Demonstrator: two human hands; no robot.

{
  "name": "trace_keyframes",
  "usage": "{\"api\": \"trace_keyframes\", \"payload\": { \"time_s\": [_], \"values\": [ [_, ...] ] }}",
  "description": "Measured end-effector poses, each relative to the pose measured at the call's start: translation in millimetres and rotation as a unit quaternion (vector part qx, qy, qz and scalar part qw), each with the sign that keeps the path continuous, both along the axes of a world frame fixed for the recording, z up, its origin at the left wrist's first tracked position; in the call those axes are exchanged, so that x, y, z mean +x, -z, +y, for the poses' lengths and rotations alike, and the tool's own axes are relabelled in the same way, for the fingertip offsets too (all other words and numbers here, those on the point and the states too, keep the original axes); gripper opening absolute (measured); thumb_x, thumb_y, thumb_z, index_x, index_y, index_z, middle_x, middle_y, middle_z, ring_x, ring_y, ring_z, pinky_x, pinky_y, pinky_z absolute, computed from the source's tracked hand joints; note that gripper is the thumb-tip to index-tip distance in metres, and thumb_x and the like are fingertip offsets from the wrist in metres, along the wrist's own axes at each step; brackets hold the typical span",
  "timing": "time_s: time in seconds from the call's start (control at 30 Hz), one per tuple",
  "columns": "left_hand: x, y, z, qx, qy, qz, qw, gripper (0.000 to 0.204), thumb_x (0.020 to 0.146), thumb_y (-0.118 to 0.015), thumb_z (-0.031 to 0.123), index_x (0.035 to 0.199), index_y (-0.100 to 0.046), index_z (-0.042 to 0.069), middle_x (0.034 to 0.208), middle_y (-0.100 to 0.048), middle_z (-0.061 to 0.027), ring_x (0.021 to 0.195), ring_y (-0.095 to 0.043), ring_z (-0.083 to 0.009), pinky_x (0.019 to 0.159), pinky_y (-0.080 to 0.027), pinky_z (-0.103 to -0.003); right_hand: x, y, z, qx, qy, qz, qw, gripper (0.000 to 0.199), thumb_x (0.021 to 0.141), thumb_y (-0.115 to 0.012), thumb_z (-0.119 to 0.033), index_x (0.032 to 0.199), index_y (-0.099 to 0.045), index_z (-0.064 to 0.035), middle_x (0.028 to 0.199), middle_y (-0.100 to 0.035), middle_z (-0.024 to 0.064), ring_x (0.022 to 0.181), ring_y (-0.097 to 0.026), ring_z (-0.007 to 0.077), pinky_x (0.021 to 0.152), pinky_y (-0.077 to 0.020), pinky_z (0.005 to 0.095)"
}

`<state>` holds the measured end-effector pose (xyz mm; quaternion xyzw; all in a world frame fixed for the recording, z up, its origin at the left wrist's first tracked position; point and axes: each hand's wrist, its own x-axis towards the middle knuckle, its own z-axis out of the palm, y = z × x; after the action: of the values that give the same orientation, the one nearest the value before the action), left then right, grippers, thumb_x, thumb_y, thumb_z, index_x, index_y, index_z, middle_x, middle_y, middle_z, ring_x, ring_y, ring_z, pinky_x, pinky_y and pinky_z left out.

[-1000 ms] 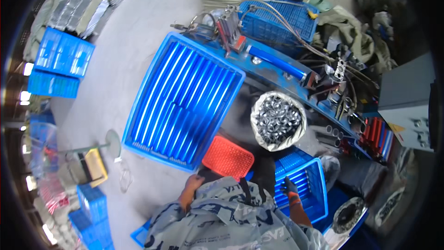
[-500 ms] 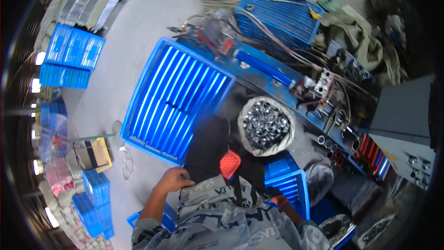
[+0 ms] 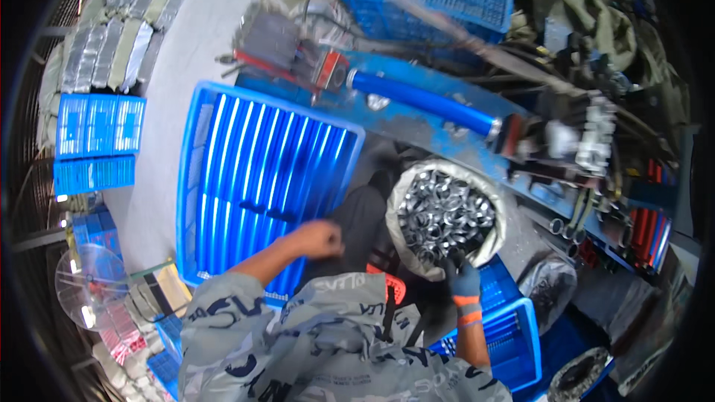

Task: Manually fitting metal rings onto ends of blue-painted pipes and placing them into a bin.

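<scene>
My bare left hand point(image 3: 322, 240) hangs over my dark trouser leg, near the edge of a blue crate. Its fingers are curled in, and nothing shows in them. My right hand point(image 3: 465, 278), in a grey glove with an orange cuff, reaches to the near rim of a white sack point(image 3: 397, 212). Shiny metal rings point(image 3: 447, 212) fill this sack. The right fingertips look dark and blurred against the rings, so their grip is hidden. Long blue tubes point(image 3: 261, 156) lie side by side in the blue crate point(image 3: 184, 208).
Behind the sack runs a blue metal bench point(image 3: 402, 123) with a blue tube point(image 3: 424, 104) lying along a fixture. A smaller blue crate point(image 3: 532, 342) stands by my right forearm. Stacked blue crates point(image 3: 100, 126) and a fan point(image 3: 91, 286) are at the left. An orange-red pad point(image 3: 393, 286) is at my lap.
My view has turned and come closer to the bench. The left hand has moved from beside my waist to over my leg. My right hand has come up to the sack's rim.
</scene>
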<state>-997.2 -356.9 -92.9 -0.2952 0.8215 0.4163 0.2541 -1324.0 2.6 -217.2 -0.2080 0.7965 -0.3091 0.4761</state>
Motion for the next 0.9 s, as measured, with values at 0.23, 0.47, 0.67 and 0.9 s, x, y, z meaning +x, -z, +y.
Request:
{"api": "trace_keyframes", "payload": {
  "time_s": [0.23,0.47,0.67,0.9],
  "values": [
    [115.0,203.7,-68.6,-0.238,-0.185,0.146,0.942,0.038,0.099,-0.085,0.022,0.128,-0.076,0.001,0.14,-0.072,-0.0222,0.136,-0.069,-0.0446,0.118,-0.055,-0.051,109.0,123.5,-141.9,-0.287,-0.093,0.248,0.921,0.033,0.103,-0.084,-0.03,0.129,-0.082,-0.0107,0.113,-0.084,0.0218,0.098,-0.081,0.0455,0.085,-0.0642,0.0531],
    [279.3,197.6,-143.5,-0.538,-0.169,0.294,0.771,0.049,0.096,-0.087,0.022,0.139,-0.073,0.005,0.162,-0.063,-0.0258,0.153,-0.058,-0.0469,0.127,-0.048,-0.058,224.1,164.6,-121.7,-0.327,-0.029,0.343,0.88,0.045,0.107,-0.08,-0.02,0.147,-0.075,-0.001,0.136,-0.079,0.0277,0.126,-0.077,0.0439,0.107,-0.0605,0.0489],
    [540.7,35.5,-219.1,-0.816,-0.253,0.074,0.515,0.07,0.101,-0.081,0.046,0.155,-0.066,0.003,0.162,-0.065,-0.0255,0.156,-0.056,-0.0457,0.126,-0.045,-0.062,427.4,95.0,-178.8,-0.463,-0.027,0.275,0.842,0.068,0.101,-0.087,-0.023,0.159,-0.064,0.0046,0.153,-0.071,0.0281,0.143,-0.069,0.0429,0.125,-0.0518,0.0501],
    [632.0,37.9,-224.1,-0.593,-0.411,-0.059,0.69,0.071,0.113,-0.058,0.071,0.14,-0.076,0.007,0.131,-0.082,-0.0276,0.127,-0.078,-0.0459,0.109,-0.059,-0.06,457.1,161.0,-302.3,-0.133,-0.052,0.468,0.872,0.105,0.096,-0.084,-0.048,0.176,-0.038,0.0002,0.159,-0.067,0.0295,0.142,-0.069,0.0453,0.12,-0.051,0.0603]
  ]
}}
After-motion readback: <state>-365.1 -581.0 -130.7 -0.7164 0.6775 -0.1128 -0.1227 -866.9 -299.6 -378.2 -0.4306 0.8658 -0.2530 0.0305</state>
